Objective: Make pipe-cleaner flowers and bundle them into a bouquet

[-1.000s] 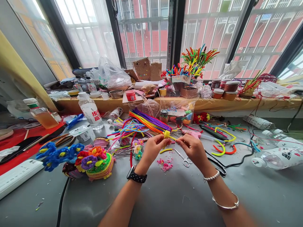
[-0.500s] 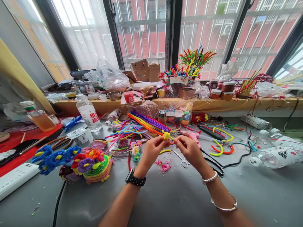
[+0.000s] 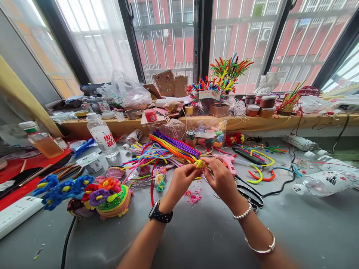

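Above the middle of the table, a yellow bent pipe cleaner (image 3: 199,163) is pinched in the fingertips of my left hand (image 3: 183,180), which wears a black dotted watch band. My right hand (image 3: 221,178), with two silver bracelets on its wrist, has its thumb and fingers closed at the same yellow piece, close against the left fingertips. Just behind lies a bundle of purple, orange and yellow pipe cleaners (image 3: 175,145). Pink fuzz scraps (image 3: 194,197) lie below the hands. Small scissors are mostly hidden by my right hand.
Pipe-cleaner flowers (image 3: 99,196) stand at left near a white power strip (image 3: 19,215). A pink glue gun (image 3: 228,162) and black-handled scissors (image 3: 254,198) lie right. Plastic bottles (image 3: 327,183) lie far right; another bottle (image 3: 103,136) stands at back left. A crowded sill (image 3: 174,121) runs behind.
My right hand has moved left, up to the left fingertips, closing the gap at the yellow pipe cleaner. It now covers most of the small scissors. The view has shifted slightly.
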Tool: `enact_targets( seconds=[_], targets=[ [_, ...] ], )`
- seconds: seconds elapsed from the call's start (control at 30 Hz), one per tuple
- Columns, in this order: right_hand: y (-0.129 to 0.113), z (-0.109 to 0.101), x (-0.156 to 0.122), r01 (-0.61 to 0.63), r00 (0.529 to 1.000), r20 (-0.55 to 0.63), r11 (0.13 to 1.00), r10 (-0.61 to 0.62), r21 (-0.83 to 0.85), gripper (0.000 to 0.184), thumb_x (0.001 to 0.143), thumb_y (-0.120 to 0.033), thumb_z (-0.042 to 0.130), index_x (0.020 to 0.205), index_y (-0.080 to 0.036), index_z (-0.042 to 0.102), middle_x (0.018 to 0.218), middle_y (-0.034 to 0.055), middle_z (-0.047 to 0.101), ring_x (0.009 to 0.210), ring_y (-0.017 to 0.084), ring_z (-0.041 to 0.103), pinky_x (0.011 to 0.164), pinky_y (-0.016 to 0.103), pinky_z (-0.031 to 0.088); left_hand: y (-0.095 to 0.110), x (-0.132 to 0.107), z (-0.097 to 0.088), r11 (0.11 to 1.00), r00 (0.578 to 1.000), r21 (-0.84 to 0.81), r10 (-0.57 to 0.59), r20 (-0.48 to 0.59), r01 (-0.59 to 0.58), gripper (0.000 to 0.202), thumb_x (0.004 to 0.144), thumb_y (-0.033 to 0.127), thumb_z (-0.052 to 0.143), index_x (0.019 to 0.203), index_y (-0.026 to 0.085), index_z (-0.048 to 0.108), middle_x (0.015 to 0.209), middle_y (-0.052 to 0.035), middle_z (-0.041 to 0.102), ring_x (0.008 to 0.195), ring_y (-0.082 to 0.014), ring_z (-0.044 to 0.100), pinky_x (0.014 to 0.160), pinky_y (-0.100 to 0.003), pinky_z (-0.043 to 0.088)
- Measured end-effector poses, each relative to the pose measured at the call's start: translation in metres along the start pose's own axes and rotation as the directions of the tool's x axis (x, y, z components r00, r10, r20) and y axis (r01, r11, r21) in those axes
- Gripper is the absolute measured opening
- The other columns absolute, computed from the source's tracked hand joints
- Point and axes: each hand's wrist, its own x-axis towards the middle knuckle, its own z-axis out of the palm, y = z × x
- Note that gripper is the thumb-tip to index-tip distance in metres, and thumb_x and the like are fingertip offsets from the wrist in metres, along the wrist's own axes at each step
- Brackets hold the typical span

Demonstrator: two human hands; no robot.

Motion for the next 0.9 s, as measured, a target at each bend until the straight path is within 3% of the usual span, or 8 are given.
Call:
enact_targets(
  seconds=[0.33, 0.5, 0.6, 0.7, 0.9],
  targets=[
    [0.005, 0.010, -0.006, -0.002, 1.000, -0.025, 1.000, 0.002, -0.008, 0.025, 0.084, -0.017, 0.033, 0.098, -0.013, 0.053, 0.085, 0.0106, 0.061, 0.081, 0.021, 0.057, 0.068, 0.032, 0.046, -0.005, 0.000, 0.001, 0.985, 0.994, -0.142, -0.090, 0.067, 0.099, 0.027, 0.067, 0.037, 0.056, 0.076, 0.015, 0.068, 0.069, -0.0049, 0.067, 0.067, -0.0192, 0.059, 0.061, -0.027, 0.047],
    [0.001, 0.008, -0.006, -0.006, 0.999, -0.051, 1.000, 0.008, 0.028, 0.034, 0.085, -0.017, 0.031, 0.117, -0.018, 0.042, 0.093, 0.0086, 0.060, 0.082, 0.019, 0.057, 0.068, 0.030, 0.046, -0.004, 0.000, -0.001, 0.971, 0.988, -0.201, -0.109, 0.108, 0.129, 0.028, 0.066, 0.038, 0.057, 0.072, 0.013, 0.068, 0.065, -0.0056, 0.067, 0.061, -0.0166, 0.058, 0.058, -0.026, 0.046],
    [-0.001, 0.006, -0.006, -0.007, 1.000, -0.015, 1.000, 0.007, 0.005, 0.040, 0.084, -0.016, 0.031, 0.124, -0.020, 0.035, 0.086, 0.0066, 0.061, 0.074, 0.018, 0.057, 0.064, 0.028, 0.045, -0.002, 0.001, -0.002, 0.959, 0.979, -0.229, -0.137, 0.148, 0.169, 0.028, 0.066, 0.037, 0.058, 0.073, 0.013, 0.068, 0.063, -0.0055, 0.066, 0.057, -0.0147, 0.057, 0.055, -0.024, 0.044],
    [-0.001, 0.006, -0.006, -0.005, 1.000, 0.020, 1.000, 0.006, -0.021, 0.038, 0.084, -0.015, 0.032, 0.121, -0.021, 0.040, 0.077, 0.0050, 0.059, 0.068, 0.017, 0.055, 0.060, 0.027, 0.045, 0.001, 0.000, -0.003, 0.927, 0.963, -0.286, -0.196, 0.186, 0.244, 0.027, 0.064, 0.037, 0.059, 0.074, 0.012, 0.068, 0.061, -0.0057, 0.066, 0.056, -0.0142, 0.057, 0.054, -0.023, 0.043],
    [-0.001, 0.006, -0.006, -0.029, 0.999, -0.014, 0.999, 0.030, 0.040, 0.032, 0.082, -0.013, 0.033, 0.109, -0.019, 0.049, 0.084, 0.0060, 0.059, 0.074, 0.017, 0.057, 0.062, 0.027, 0.045, 0.007, 0.000, -0.006, 0.876, 0.921, -0.329, -0.262, 0.289, 0.352, 0.029, 0.062, 0.038, 0.062, 0.072, 0.011, 0.067, 0.065, -0.0074, 0.066, 0.060, -0.0154, 0.058, 0.057, -0.025, 0.044]
  ],
)
